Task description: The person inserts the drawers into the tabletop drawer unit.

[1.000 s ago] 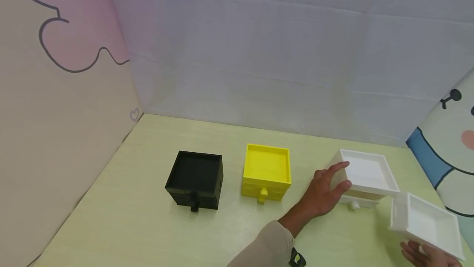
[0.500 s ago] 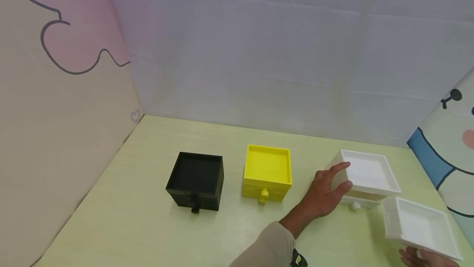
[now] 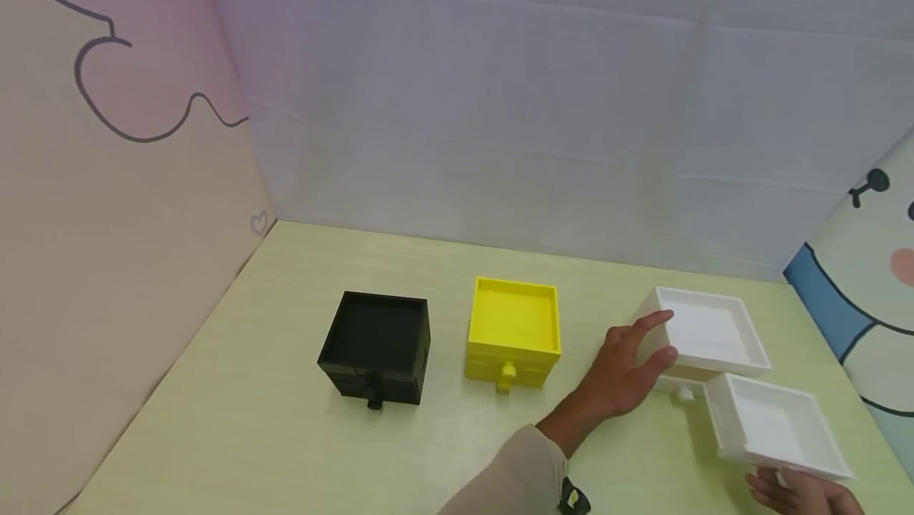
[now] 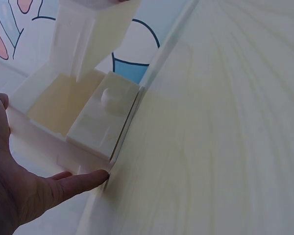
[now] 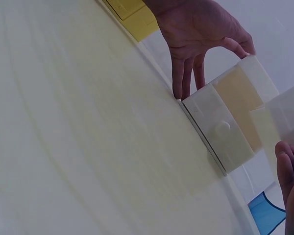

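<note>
A small white drawer box point(image 3: 714, 332) with a tray-like top stands at the right of the table. My left hand point(image 3: 624, 376) rests against its left side, fingers spread, one fingertip over the top rim. In the left wrist view, its upper slot gapes above a lower drawer front point(image 4: 105, 115) with a round knob. My right hand point(image 3: 807, 491) pinches the front of a pulled-out white drawer point(image 3: 781, 424), held tilted before the box. In the right wrist view, this drawer point(image 5: 279, 112) overlaps the slot. Its inside shows nothing in it.
A yellow drawer box point(image 3: 514, 328) stands left of the white one, and a black drawer box point(image 3: 378, 340) farther left. White sheeting point(image 3: 500, 102) hangs behind the table point(image 3: 286, 451); printed panels border both sides.
My right hand has moved left with the drawer, bringing it nearer the white box's front. My left hand keeps its place on the box.
</note>
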The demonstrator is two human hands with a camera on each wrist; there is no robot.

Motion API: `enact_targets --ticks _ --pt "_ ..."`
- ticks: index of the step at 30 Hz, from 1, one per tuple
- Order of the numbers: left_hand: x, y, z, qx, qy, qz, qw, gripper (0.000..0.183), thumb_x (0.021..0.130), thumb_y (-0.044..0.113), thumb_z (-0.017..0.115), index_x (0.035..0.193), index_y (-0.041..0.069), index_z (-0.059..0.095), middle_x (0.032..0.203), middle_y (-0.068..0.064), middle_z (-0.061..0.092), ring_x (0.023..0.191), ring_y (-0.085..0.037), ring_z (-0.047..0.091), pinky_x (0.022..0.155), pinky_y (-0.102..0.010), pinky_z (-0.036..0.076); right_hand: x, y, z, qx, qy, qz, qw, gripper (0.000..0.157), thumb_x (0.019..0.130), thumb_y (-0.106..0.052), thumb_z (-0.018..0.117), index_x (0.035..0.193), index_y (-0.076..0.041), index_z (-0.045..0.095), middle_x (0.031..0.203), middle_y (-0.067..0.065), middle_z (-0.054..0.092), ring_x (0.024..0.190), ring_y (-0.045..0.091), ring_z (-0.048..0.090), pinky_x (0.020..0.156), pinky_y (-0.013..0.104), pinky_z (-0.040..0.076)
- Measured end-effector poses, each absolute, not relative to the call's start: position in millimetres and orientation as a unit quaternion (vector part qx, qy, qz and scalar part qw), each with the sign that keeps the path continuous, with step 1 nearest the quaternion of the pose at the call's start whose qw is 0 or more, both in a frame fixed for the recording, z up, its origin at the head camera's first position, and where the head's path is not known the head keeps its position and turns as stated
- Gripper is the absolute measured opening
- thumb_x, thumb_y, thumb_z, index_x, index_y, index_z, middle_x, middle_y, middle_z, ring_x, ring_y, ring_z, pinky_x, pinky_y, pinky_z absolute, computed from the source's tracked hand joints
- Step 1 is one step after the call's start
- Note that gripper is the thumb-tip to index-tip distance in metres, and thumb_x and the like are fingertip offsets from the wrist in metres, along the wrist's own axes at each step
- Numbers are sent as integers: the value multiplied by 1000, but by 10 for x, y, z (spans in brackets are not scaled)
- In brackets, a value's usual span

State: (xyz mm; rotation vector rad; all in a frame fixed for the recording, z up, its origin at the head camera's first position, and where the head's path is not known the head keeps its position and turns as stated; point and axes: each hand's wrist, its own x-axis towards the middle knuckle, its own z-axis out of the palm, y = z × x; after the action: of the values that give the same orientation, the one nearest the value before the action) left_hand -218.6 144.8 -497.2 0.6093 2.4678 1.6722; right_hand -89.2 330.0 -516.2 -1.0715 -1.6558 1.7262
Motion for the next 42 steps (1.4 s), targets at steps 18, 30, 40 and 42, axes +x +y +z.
enact_targets --ticks 18,30,40,42 --pt "-2189 1443 -4954 203 810 548 50 47 101 50 45 147 50 37 137 3 53 126 -11 43 90 -35 46 -960 3020 -5081 -395 -631 608 275 6 94 -2 54 91 -5 57 56 -24 59 46 -5 59 47 14 48" --pt "-2198 1445 -4966 201 807 554 52 47 101 51 44 147 50 37 137 3 52 125 -11 43 91 -35 45 -954 2989 -5080 -390 -648 597 269 9 95 -5 56 88 -9 60 57 -24 60 48 -4 60 47 14 48" --pt "-2205 1449 -4990 200 807 553 50 47 101 52 43 147 51 37 137 3 53 125 -10 43 91 -34 45 -965 2921 -5046 -392 -657 589 260 12 96 -16 62 91 -8 56 56 -27 59 47 -5 58 46 13 46" --pt "-2206 1449 -4989 199 808 552 50 47 101 52 43 147 51 37 137 3 53 125 -10 43 91 -34 45 -974 2919 -5050 -392 -659 589 256 12 97 -16 62 92 -7 56 56 -27 59 47 -5 58 46 13 47"
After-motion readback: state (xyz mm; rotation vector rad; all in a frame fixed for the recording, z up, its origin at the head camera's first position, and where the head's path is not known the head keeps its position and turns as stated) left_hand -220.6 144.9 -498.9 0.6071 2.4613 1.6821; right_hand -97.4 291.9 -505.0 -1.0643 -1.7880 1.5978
